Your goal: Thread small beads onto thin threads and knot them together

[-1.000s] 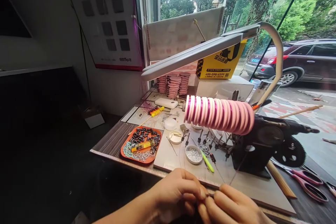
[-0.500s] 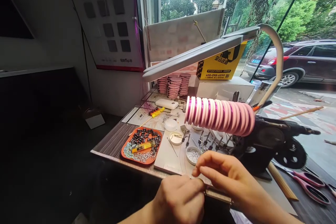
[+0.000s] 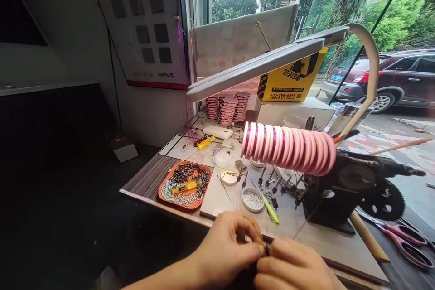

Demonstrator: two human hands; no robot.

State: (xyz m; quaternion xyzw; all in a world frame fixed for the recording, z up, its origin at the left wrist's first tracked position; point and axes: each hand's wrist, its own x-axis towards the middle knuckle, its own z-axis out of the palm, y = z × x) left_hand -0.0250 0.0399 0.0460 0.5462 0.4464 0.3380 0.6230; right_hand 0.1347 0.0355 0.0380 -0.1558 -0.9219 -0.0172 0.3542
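Note:
My left hand [image 3: 229, 249] is at the table's front edge, thumb and forefinger pinched together. Against it, my right hand [image 3: 292, 265] has its fingers curled in. A small dark piece [image 3: 267, 248] shows between the fingertips of both hands, too small and covered to name. Above my right hand a thin line [image 3: 307, 217] slants up towards a black winding machine [image 3: 356, 186], whose shaft carries a row of pink ringed spools [image 3: 288, 148]. Just past my hands lie a round dish of small silvery pieces [image 3: 253, 199] and a lime-green-handled tool [image 3: 271, 210].
An orange tray [image 3: 161, 199] of small black, pale green and silvery parts stands left. Scissors [image 3: 406, 240] and a wooden bar [image 3: 370, 238] lie right. A long lamp [image 3: 258, 65] hangs over the board; stacked pink spools [image 3: 227, 111] and a yellow box [image 3: 285, 84] stand behind.
My right hand has come down and closed, meeting my left hand, which has turned and now pinches. The lime-green-handled tool shows now where my right hand was. The view has shifted slightly.

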